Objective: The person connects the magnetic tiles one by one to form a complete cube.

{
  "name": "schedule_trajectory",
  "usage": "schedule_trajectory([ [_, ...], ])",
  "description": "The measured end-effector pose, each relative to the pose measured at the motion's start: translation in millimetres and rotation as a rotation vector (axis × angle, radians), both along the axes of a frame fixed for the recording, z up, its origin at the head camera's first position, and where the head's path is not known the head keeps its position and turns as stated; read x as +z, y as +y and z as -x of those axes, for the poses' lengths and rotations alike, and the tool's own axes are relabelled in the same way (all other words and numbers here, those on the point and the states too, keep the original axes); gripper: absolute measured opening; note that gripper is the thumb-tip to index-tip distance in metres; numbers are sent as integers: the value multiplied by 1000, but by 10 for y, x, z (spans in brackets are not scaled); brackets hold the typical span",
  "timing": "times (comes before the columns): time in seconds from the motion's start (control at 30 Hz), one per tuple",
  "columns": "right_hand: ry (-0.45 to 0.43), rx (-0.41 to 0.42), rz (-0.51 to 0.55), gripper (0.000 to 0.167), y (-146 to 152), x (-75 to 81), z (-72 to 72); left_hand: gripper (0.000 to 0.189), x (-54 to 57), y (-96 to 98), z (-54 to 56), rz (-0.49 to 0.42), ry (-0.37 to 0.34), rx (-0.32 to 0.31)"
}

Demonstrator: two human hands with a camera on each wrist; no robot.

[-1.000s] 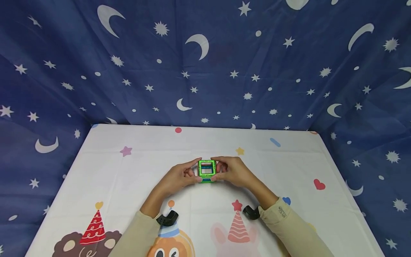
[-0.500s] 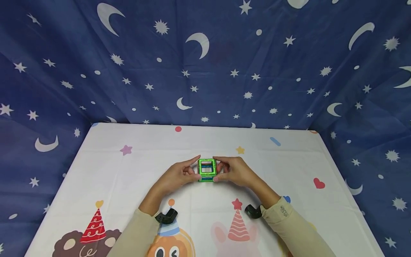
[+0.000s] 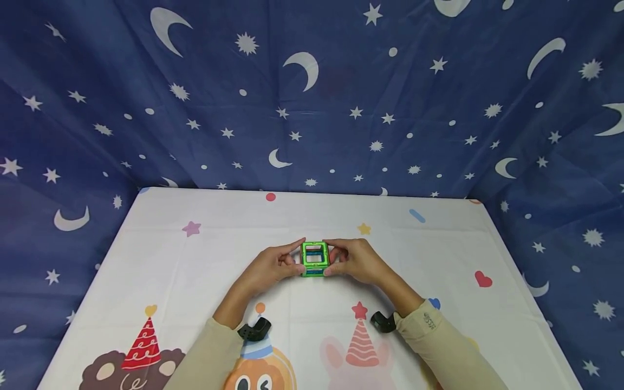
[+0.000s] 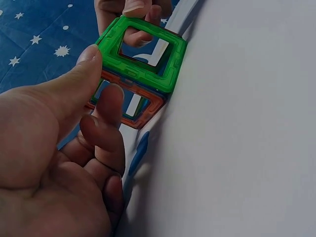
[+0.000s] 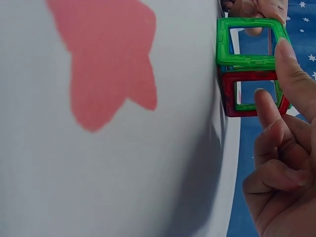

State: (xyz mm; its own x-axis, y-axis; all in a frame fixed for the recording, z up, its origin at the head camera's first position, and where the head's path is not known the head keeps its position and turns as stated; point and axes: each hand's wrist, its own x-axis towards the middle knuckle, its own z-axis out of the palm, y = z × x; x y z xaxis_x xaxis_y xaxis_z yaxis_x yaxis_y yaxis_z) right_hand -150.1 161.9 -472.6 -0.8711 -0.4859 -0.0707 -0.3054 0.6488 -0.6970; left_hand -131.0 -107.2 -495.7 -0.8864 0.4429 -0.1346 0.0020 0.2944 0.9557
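Note:
A cube of magnetic tiles (image 3: pixel 314 265) stands on the white tablecloth, held between both hands. Its square tiles are open frames: green on the top and front, orange on the side in the left wrist view, where the green tile (image 4: pixel 129 74) faces up the thumb. A red tile (image 5: pixel 247 76) forms the side nearest the right fingers. My left hand (image 3: pixel 265 268) grips the cube's left side with thumb and fingers at its edges. From the right, my right hand (image 3: pixel 358 261) holds it likewise, thumb at the near corner. Blue shows inside; the underside is hidden.
The tablecloth (image 3: pixel 195 281) carries printed stars, hearts and party-hat animals. A blue curtain (image 3: pixel 336 108) with moons and stars encloses the back and sides. Black wrist cameras sit at the left cuff (image 3: pixel 255 330) and the right cuff (image 3: pixel 383 322).
My right thumb has slid slightly outward toward the cube's near right corner, showing more of its front. The cube and both hands otherwise stay almost in place.

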Motion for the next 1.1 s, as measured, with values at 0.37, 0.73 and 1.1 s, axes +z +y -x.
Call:
schedule_trajectory([
  [0.37,4,-24,13,73,59,-64,19,70,48,44,-19,50,9,30],
  [0.73,-19,-17,30,70,76,-119,49,70,26,36,-10,53,-10,22],
  [1.1,-8,-21,50,74,186,-27,17,73,109,-25,-31,100,14,64],
])
